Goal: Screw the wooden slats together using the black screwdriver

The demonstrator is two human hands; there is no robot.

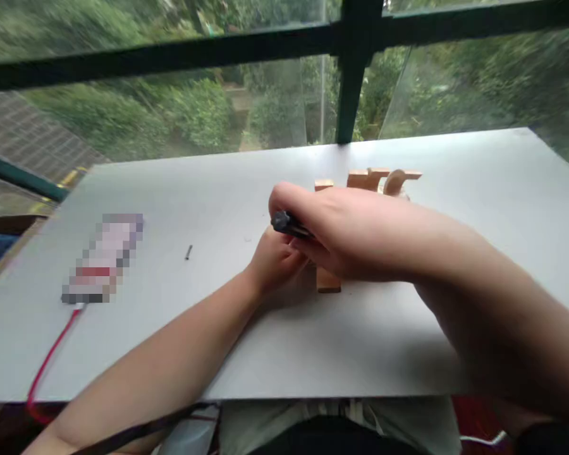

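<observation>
My right hand (pixel 329 230) is closed around a black tool handle (pixel 289 224), whose rounded end sticks out to the left past the thumb. The tool's working end is hidden. Below and to the left of it, my left hand (pixel 281 256) has its fingers curled in against a light wooden piece (pixel 329 282). Both hands cover the middle of this wood; its near end shows below my right hand, and a wooden end also shows beyond it. The left fingertips are mostly hidden.
More wooden pieces (pixel 360 179), one of them curved (pixel 395 182), stand behind my right wrist. A small screw or nail (pixel 188 253) lies left on the white table (pixel 208 208). Farther left is a blurred-out phone-like device (pixel 107 256) with a red cable (pixel 52 354). Window frames border the far edge.
</observation>
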